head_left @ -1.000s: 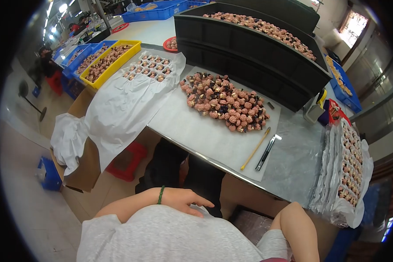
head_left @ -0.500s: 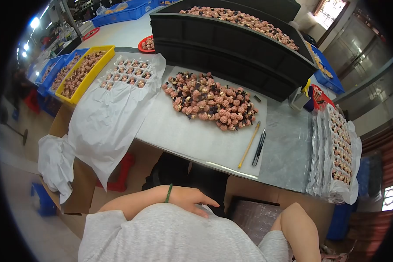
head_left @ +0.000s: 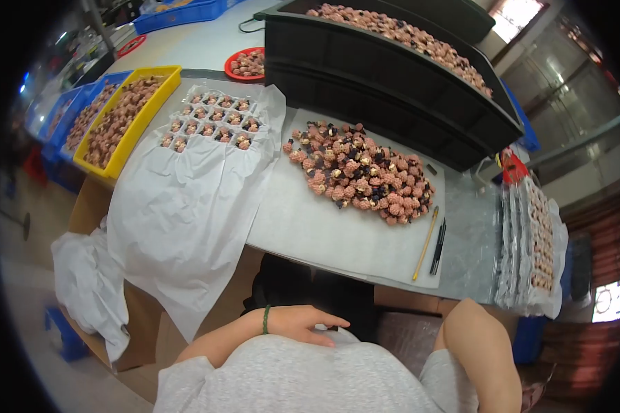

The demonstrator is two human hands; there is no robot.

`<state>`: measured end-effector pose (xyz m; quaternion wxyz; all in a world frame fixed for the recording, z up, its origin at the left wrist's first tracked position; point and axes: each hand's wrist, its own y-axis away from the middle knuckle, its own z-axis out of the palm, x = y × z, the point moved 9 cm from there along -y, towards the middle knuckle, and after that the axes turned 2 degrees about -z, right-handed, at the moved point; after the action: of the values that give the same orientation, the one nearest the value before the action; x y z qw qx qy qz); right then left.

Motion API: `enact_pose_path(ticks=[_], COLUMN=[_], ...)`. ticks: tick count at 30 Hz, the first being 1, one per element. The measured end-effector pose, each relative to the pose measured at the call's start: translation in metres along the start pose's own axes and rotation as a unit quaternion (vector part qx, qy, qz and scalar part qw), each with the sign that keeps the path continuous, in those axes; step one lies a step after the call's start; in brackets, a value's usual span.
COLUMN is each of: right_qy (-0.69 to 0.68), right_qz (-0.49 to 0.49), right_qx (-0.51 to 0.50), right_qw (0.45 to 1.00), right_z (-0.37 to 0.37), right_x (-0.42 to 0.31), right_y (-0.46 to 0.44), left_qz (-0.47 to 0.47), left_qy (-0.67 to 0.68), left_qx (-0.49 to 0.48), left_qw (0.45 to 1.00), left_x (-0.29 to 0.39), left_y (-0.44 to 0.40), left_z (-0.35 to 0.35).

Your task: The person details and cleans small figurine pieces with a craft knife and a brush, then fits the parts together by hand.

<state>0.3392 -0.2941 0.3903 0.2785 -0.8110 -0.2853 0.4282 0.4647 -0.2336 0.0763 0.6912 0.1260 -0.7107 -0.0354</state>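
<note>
My left hand [head_left: 303, 323], with a green bracelet [head_left: 266, 320] on its wrist, rests against the front of the grey shirt [head_left: 303, 372]. Its visible fingers are stretched out and apart, holding nothing. Of my right arm only the bent elbow [head_left: 472, 337] shows; the hand is out of view. On the table beyond lies a pile of small pink, bumpy pieces with dark and cream parts [head_left: 365, 172] on a white sheet [head_left: 289, 234]. A yellow stick [head_left: 426, 244] and a black pen-like tool [head_left: 438, 248] lie side by side to the right of the pile.
A large black bin [head_left: 365, 89] full of similar pieces stands behind. To the left are a partly covered compartment tray [head_left: 213, 120], white paper [head_left: 179, 213], a yellow crate [head_left: 93, 165] and blue crates. Stacked filled trays [head_left: 541, 241] stand at right.
The camera view has turned and shifted, so the table and its contents sit differently in the frame. My left hand stays against the shirt, with its fingers still apart.
</note>
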Motion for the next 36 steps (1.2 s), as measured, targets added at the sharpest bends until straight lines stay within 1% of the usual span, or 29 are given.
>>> enact_pose_path(ticks=[2,3,4,5,6,7,8,9,10,11,12,13,15,16,18,19,21,22,24,25,28,29,30,31,32,33,34,35,36], right_qy=[-0.069,-0.071,-0.072,-0.156,-0.037,0.204,0.519,0.560,0.563,0.575,0.579,0.578,0.556,0.556,0.585,0.584,0.531,0.530,0.526,0.526,0.527,0.527,0.526,0.524,0.553,0.578,0.574,0.592,0.609], right_qz=[-0.004,-0.025,-0.043,-0.142,-0.078,-0.026,0.214,0.384,0.468,0.533,0.594,0.595,0.655,0.654,0.657,0.656,0.668,0.666,0.670,0.669,0.660,0.652,0.643,0.643,0.641,0.639,0.641,0.634,0.627], right_qx=[0.002,-0.011,-0.023,0.100,0.254,0.411,0.522,0.574,0.550,0.491,0.429,0.435,0.414,0.417,0.409,0.412,0.457,0.460,0.457,0.459,0.463,0.471,0.480,0.480,0.452,0.422,0.418,0.405,0.393], right_qw=[0.998,0.997,0.996,0.972,0.963,0.888,0.642,0.457,0.402,0.380,0.358,0.350,0.301,0.298,0.243,0.243,0.251,0.252,0.254,0.255,0.269,0.274,0.281,0.286,0.283,0.281,0.290,0.287,0.286], right_z=[-0.010,-0.019,-0.032,-0.065,-0.080,-0.091,-0.096,-0.090,-0.102,-0.103,-0.100,-0.093,-0.083,-0.081,-0.077,-0.078,-0.077,-0.078,-0.082,-0.083,-0.084,-0.083,-0.083,-0.085,-0.088,-0.090,-0.089,-0.091,-0.092], right_x=[0.010,0.017,0.023,0.036,0.030,0.030,0.030,0.034,0.047,0.054,0.060,0.060,0.067,0.069,0.066,0.067,0.068,0.068,0.070,0.070,0.071,0.072,0.074,0.076,0.076,0.078,0.082,0.081,0.081], right_y=[0.007,0.010,0.017,0.024,0.058,0.093,0.139,0.184,0.217,0.243,0.268,0.287,0.325,0.339,0.362,0.371,0.393,0.396,0.402,0.407,0.419,0.420,0.420,0.416,0.403,0.394,0.394,0.392,0.389], left_qz=[-0.007,-0.013,-0.007,0.014,0.033,0.040,0.035,0.120,0.199,0.207,0.199,0.209,0.232,0.229,0.225,0.222,0.192,0.175,0.150,0.156,0.129,0.128,0.128,0.168,0.206,0.229,0.235,0.245,0.341], left_qy=[0.019,0.037,0.070,0.111,0.154,0.240,0.237,0.292,0.347,0.393,0.393,0.393,0.375,0.373,0.366,0.364,0.386,0.388,0.387,0.360,0.322,0.283,0.282,0.250,0.220,0.236,0.242,0.247,0.245], left_qx=[-0.027,-0.037,-0.023,-0.016,-0.008,-0.032,-0.054,-0.087,-0.114,-0.167,-0.176,-0.173,-0.174,-0.177,-0.160,-0.160,-0.105,-0.039,0.055,0.078,0.103,0.111,0.116,0.117,0.121,0.116,0.145,0.173,0.133], left_qw=[0.999,0.999,0.997,0.994,0.988,0.969,0.969,0.945,0.909,0.880,0.880,0.879,0.880,0.881,0.889,0.890,0.896,0.904,0.908,0.916,0.932,0.944,0.944,0.946,0.946,0.937,0.930,0.922,0.898], left_x=[-0.004,-0.007,-0.005,0.000,0.001,-0.005,-0.007,0.007,0.019,0.018,0.019,0.023,0.024,0.024,0.022,0.022,0.014,0.010,0.008,0.007,0.016,0.025,0.035,0.053,0.073,0.097,0.120,0.142,0.174], left_y=[0.005,0.008,0.012,0.016,0.020,0.024,0.026,0.031,0.041,0.044,0.045,0.046,0.048,0.048,0.046,0.045,0.036,0.030,0.021,0.018,0.007,0.002,-0.001,-0.002,0.000,0.003,0.010,0.014,0.015], left_z=[-0.003,-0.005,-0.010,-0.015,-0.020,-0.019,-0.016,-0.016,-0.018,-0.012,-0.008,-0.007,-0.007,-0.007,-0.008,-0.008,-0.015,-0.023,-0.036,-0.040,-0.050,-0.054,-0.059,-0.064,-0.069,-0.074,-0.078,-0.082,-0.083])
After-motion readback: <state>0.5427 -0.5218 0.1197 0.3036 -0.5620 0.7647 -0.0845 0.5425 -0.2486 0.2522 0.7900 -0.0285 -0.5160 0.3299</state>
